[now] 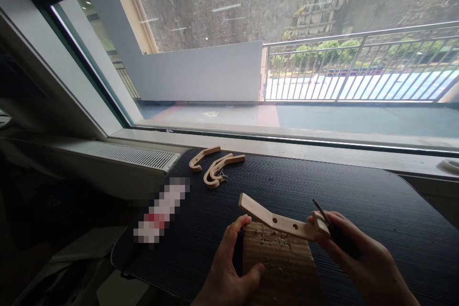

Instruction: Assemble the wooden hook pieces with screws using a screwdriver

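My left hand (pixel 233 272) grips the far left corner of a brown wooden board (pixel 279 267), its thumb on the top face. Many small holes mark the board. My right hand (pixel 358 248) is closed around a pale wooden hook (pixel 285 224) with two round holes, together with a dark-handled screwdriver (pixel 342 241) whose thin shaft points up and left. The hook reaches left across the board's far edge; whether it touches the board I cannot tell. Farther back lie several similar wooden hooks (pixel 202 157), with a small cluster of metal screws (pixel 223 176) beside them.
The black table (pixel 376 201) has rounded corners and stands against a window sill (pixel 287 155). A white slatted radiator cover (pixel 143 155) is at the left. A pixelated patch (pixel 161 213) hides something near the table's left edge. Beyond the window is a railing (pixel 358 69).
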Demonstrator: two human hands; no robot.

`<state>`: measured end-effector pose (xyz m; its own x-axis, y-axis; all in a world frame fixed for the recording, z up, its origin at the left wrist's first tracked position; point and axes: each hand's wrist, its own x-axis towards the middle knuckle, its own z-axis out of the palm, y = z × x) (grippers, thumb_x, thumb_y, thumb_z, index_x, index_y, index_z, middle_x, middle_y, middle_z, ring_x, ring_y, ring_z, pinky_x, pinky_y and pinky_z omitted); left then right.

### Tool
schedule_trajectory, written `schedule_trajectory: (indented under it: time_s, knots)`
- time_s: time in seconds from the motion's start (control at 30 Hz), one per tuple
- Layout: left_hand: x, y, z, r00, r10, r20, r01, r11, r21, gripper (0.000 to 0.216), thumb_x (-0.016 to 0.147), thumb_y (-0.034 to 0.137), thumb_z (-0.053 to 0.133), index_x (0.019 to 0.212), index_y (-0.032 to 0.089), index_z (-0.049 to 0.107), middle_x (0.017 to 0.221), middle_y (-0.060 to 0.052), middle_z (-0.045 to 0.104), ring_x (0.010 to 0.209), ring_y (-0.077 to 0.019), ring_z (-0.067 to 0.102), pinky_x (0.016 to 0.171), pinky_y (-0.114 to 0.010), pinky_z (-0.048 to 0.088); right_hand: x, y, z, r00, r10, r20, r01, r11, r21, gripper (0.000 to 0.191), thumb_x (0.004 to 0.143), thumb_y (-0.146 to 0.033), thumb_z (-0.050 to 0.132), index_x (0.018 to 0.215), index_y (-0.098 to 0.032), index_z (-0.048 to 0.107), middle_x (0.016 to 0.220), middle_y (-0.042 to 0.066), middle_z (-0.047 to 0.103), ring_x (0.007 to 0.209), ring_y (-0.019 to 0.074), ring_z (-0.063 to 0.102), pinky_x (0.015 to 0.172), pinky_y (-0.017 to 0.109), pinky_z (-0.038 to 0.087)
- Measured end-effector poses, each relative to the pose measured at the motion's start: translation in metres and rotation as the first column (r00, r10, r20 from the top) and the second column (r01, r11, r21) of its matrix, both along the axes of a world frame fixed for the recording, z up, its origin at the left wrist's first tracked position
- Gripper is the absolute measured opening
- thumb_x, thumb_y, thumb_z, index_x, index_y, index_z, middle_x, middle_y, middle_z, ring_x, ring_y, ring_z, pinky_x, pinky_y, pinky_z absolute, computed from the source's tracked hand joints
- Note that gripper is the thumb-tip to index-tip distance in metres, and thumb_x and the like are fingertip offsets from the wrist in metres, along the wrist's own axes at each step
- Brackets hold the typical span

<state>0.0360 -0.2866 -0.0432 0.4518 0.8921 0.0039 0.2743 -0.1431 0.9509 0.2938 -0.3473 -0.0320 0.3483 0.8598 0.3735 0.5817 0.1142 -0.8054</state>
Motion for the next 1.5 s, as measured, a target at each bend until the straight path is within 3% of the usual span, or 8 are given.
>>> schedule_trajectory:
  time_s: [0.17,0.5,0.8,1.13,1.3,1.5]
  knots:
    - [-0.001,-0.001,0.001,1.0,0.002,0.015,-0.002,1.0,0.019,0.071,0.067,0.012,0.064,0.133,0.026,0.04,0.137,-0.004,0.044,0.13,-0.0242,0.037,0.113,-0.038,0.027,-0.004,0.0,-0.002,0.999,-0.053,-0.008,0.053,0.998,0.046,0.038,0.067,-0.042,0.071,0.099,-0.021,0.07,0.1,0.007,0.07,0.088,0.0247,0.067,0.083,0.028,0.053]
    - [-0.002,-0.003,-0.004,0.995,0.097,-0.028,-0.096,0.995,0.03,0.065,0.067,0.023,0.07,0.127,0.022,0.046,0.127,-0.006,0.052,0.122,-0.0269,0.046,0.107,-0.038,0.037,-0.006,0.002,-0.007,0.995,0.084,0.056,-0.087,0.994,0.06,0.032,0.07,-0.033,0.071,0.1,-0.022,0.069,0.099,0.004,0.07,0.085,0.0204,0.068,0.078,0.021,0.053]
    - [-0.001,-0.002,-0.003,0.999,-0.003,0.048,0.004,1.0,-0.024,0.072,0.069,0.013,0.064,0.135,0.025,0.037,0.141,-0.005,0.04,0.134,-0.024,0.032,0.115,-0.042,0.022,-0.017,0.004,-0.001,0.972,0.207,0.111,-0.211,0.977,0.033,0.027,0.073,-0.03,0.068,0.098,-0.022,0.07,0.096,0.004,0.07,0.081,0.0186,0.067,0.068,0.016,0.053]
    - [-0.003,0.003,-0.014,0.993,-0.025,0.119,0.009,0.991,0.132,0.064,0.068,0.008,0.061,0.127,0.024,0.044,0.134,-0.006,0.047,0.127,-0.0259,0.042,0.109,-0.04,0.034,-0.019,-0.002,0.0,0.937,0.291,0.191,-0.3,0.954,0.021,0.03,0.075,-0.025,0.067,0.105,-0.024,0.068,0.102,0.005,0.069,0.088,0.0194,0.067,0.075,0.017,0.053]
    - [-0.001,0.003,-0.017,0.995,-0.07,0.076,0.05,0.969,0.243,0.074,0.061,0.005,0.062,0.129,0.024,0.037,0.135,-0.008,0.042,0.129,-0.0277,0.038,0.111,-0.043,0.031,-0.011,-0.012,-0.007,0.928,0.248,0.277,-0.296,0.944,0.144,0.038,0.069,-0.024,0.072,0.107,-0.025,0.067,0.101,0.005,0.07,0.083,0.0189,0.068,0.071,0.016,0.054]
    - [-0.002,0.003,-0.01,0.99,-0.128,0.05,0.111,0.959,0.26,0.078,0.062,0.011,0.068,0.13,0.025,0.034,0.138,-0.009,0.037,0.13,-0.0296,0.036,0.108,-0.045,0.033,-0.007,-0.021,-0.004,0.918,0.181,0.352,-0.239,0.963,0.127,0.035,0.065,-0.029,0.075,0.1,-0.023,0.071,0.095,0.004,0.072,0.077,0.0188,0.069,0.066,0.013,0.054]
